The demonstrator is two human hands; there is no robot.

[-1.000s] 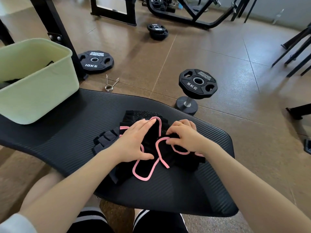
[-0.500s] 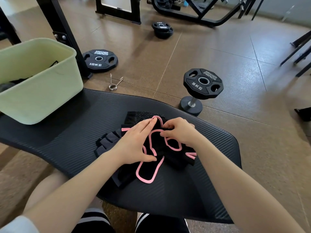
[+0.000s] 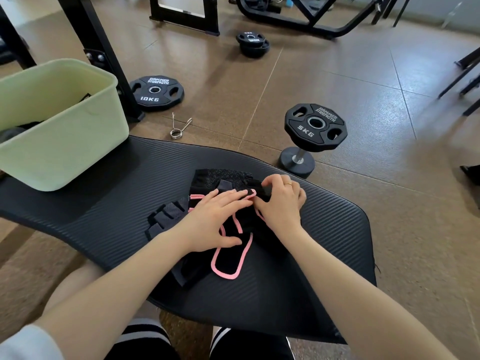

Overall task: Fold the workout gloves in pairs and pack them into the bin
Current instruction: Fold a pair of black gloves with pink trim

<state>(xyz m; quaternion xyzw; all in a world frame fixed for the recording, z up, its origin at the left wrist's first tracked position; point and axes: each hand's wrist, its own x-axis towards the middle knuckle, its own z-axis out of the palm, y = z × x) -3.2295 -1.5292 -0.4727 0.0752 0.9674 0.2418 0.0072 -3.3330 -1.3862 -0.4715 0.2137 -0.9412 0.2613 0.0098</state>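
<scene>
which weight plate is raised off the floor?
The 5KG plate, right of the bench pad: it sits atop a short post. The 10KG plate and the far stacked plates lie on the floor.

Both forearms reach forward over the black mat (image 3: 104, 203); the left hand (image 3: 210, 222) lies flat near its middle, fingers straight and pressed down, thumb spread toward the body. The right hand (image 3: 279, 203) sits just beside it, touching its fingertips; its fingers are curled and pinching.

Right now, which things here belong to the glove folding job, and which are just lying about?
Part of the job:
- black gloves with pink trim, on the mat
- green bin
- left hand, pressing flat
- right hand, pinching a glove

Lying about:
- 10 kg plate
- 5 kg plate
- spring collar
</scene>
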